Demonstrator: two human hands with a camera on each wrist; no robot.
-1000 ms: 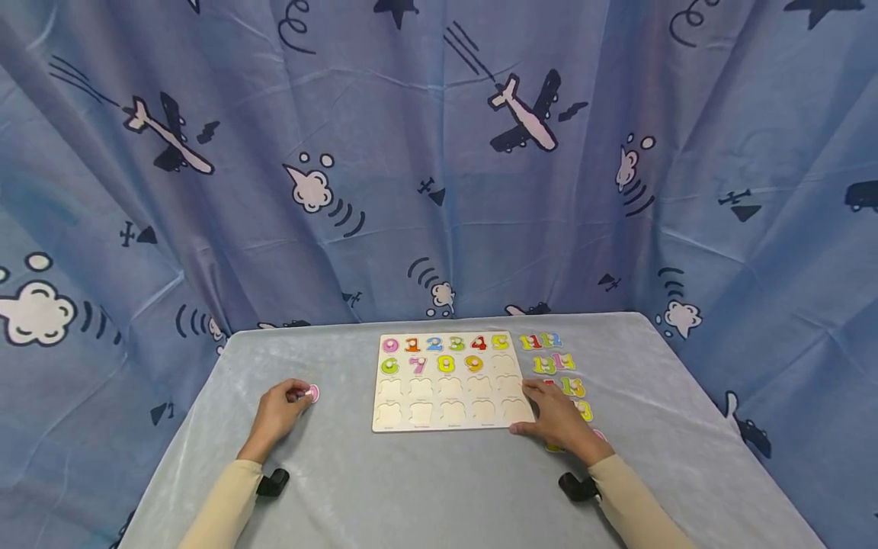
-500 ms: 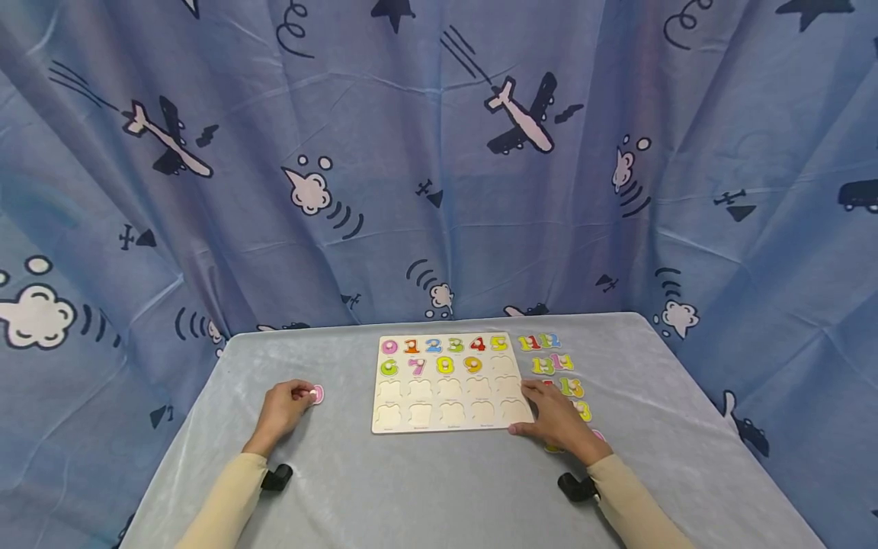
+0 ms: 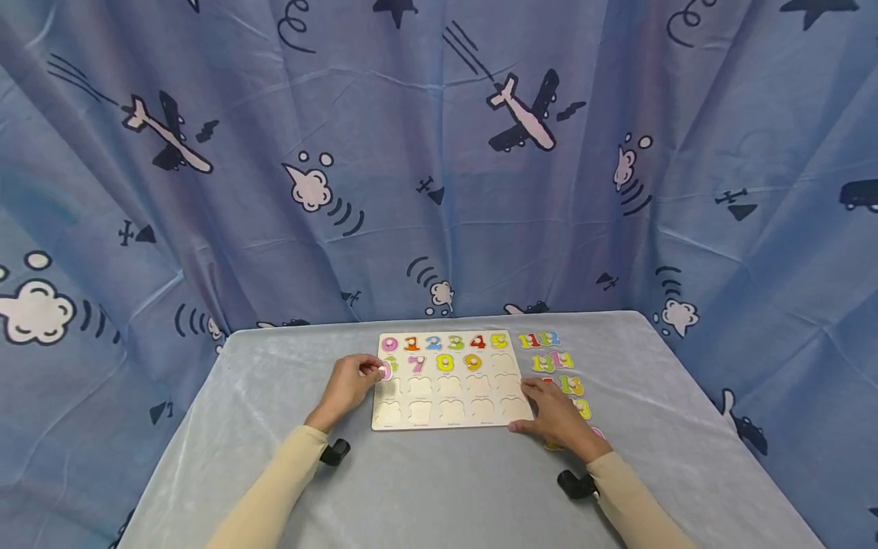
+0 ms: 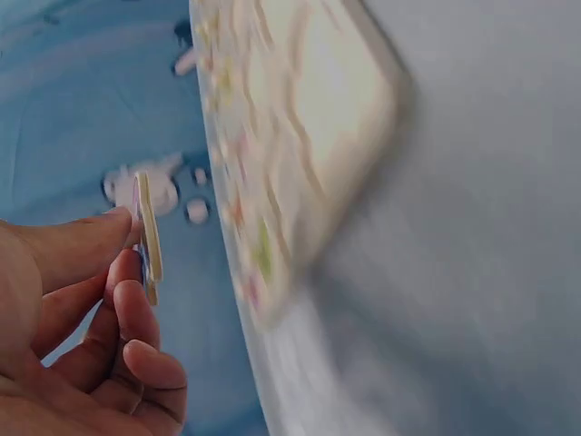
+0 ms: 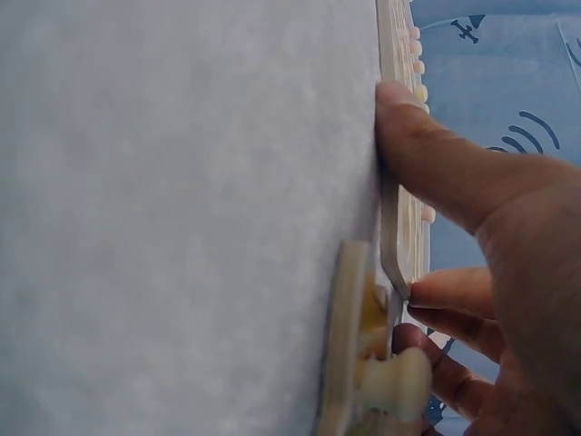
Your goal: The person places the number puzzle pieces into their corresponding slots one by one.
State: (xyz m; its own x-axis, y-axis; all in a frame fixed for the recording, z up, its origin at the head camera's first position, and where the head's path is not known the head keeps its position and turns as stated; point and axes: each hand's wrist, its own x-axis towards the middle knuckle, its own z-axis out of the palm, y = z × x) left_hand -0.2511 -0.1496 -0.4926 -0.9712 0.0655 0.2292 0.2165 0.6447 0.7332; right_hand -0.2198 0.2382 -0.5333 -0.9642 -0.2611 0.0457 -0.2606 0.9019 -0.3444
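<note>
One pink number piece (image 3: 387, 373) is pinched between the thumb and fingers of the person's left hand (image 3: 346, 387); the left wrist view shows it edge-on, raised clear of the number board (image 3: 449, 416), its numeral unreadable. From the head, it overlaps the green 6 (image 3: 393, 362), just right of the left fingertips. The right hand (image 3: 557, 415) has thumb and fingers spread apart, touching the board's near right corner, the thumb at its near edge. Between the hands lies the board, 0 (image 3: 389, 345) to 5 (image 3: 499, 341) in its far row, 6 to 9 (image 3: 473, 362) in the next, shaped recesses nearer. Beside the right hand is a knobbed piece (image 5: 343, 336), partly hidden. Beyond its fingers lie the red 11 (image 3: 530, 341), blue 12 (image 3: 550, 338), green 13 (image 3: 543, 364) and pink 14 (image 3: 562, 360). Farthest out hangs a blue curtain (image 3: 384, 152) printed with planes.
</note>
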